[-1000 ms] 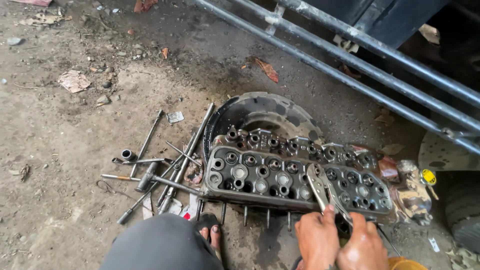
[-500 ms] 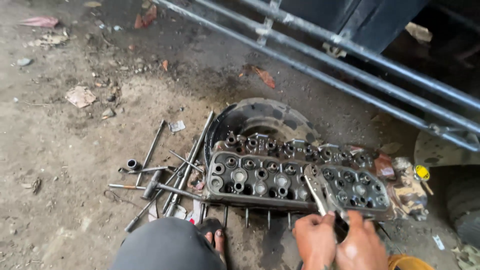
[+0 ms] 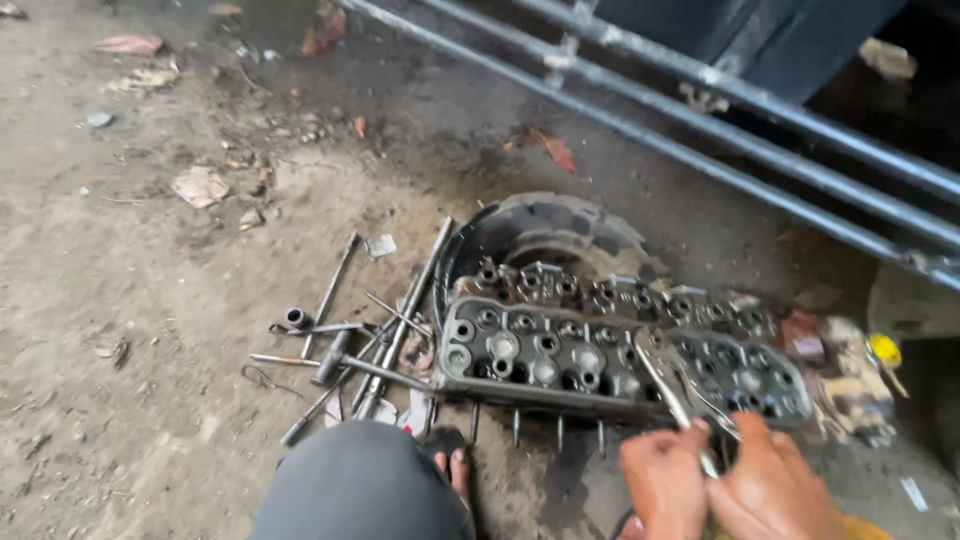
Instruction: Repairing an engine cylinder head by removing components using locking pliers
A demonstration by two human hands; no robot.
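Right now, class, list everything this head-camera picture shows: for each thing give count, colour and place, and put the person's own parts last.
cylinder head: one, grey metal, on the ground at centre, studs pointing down from its near edge.
tyre: one, black, behind the cylinder head.
pliers: one, silvery, on the cylinder head's right part, gripped by both hands.
long rods and tools: several, grey, scattered on the ground to the left.
socket: one, grey, by the rods.
metal bars: three, grey, slanting across top right.
knee: one, grey cloth, bottom centre.
left hand: one, on pliers.
right hand: one, on pliers.
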